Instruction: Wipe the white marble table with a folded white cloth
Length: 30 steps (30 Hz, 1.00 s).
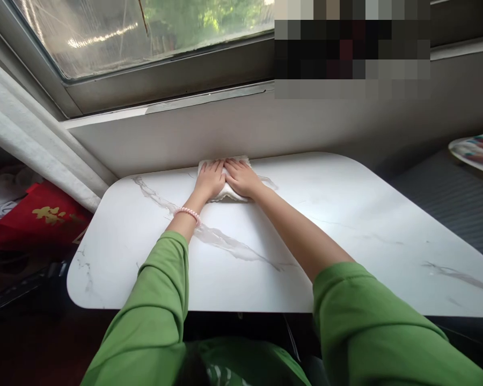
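Observation:
A white cloth (229,194) lies flat near the far edge of a white marble-patterned table (241,284). My left hand (211,178), with a pink beaded bracelet on its wrist, rests palm down on the cloth's left part. Right beside it, my right hand (242,178) presses palm down on the cloth's right part. The fingers of both hands are stretched out and point toward the wall, and the two hands touch or nearly touch. Parts of the cloth under the palms are hidden.
A grey wall (209,131) and a window (165,32) rise behind the table. White curtain (32,128) hangs at the left, above a red bag (44,214). On the right are a grey striped seat (438,187) and a light-rimmed object (473,155).

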### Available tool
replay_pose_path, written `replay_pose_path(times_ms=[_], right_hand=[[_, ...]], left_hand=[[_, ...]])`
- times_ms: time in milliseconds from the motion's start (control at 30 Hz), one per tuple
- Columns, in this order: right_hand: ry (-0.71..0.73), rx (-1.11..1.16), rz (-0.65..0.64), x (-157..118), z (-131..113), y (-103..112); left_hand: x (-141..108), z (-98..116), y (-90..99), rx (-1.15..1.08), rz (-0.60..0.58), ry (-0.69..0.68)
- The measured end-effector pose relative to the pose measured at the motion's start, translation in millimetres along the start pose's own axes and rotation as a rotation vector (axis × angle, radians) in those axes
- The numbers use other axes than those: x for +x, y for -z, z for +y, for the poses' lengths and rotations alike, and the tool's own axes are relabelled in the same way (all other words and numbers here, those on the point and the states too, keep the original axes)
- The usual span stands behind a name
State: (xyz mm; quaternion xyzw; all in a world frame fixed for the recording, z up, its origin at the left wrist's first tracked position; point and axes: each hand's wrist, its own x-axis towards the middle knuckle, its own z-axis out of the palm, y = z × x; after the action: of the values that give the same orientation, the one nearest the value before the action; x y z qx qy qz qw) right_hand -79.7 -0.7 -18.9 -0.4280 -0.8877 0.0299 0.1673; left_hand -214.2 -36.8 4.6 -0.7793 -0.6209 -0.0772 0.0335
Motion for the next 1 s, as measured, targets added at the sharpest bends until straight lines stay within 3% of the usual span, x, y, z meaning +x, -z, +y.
replay_pose_path(times_ms=[167,267,500,700,833,1000], right_hand=[[0.047,-0.021,-0.026,-10,-1,3],[0.079,-0.018,-0.031,-30,2,6],[0.169,0.009,-0.017,-135,16,32],[0.143,-0.028,0.019,-234,5,66],[0.100,-0.045,0.033,-272,-8,79],[0.087,-0.054,0.048,-280,-11,81]], left_hand=[[-12,8,0.6,0.016,-0.010,0.029],[-26,21,0.9,0.012,0.003,0.014],[-85,103,7.0,-0.061,0.000,-0.033],[-136,167,18.4,-0.170,-0.100,-0.163],[-159,186,25.1,-0.178,-0.111,-0.247],[-164,190,26.9,-0.154,-0.110,-0.286]])
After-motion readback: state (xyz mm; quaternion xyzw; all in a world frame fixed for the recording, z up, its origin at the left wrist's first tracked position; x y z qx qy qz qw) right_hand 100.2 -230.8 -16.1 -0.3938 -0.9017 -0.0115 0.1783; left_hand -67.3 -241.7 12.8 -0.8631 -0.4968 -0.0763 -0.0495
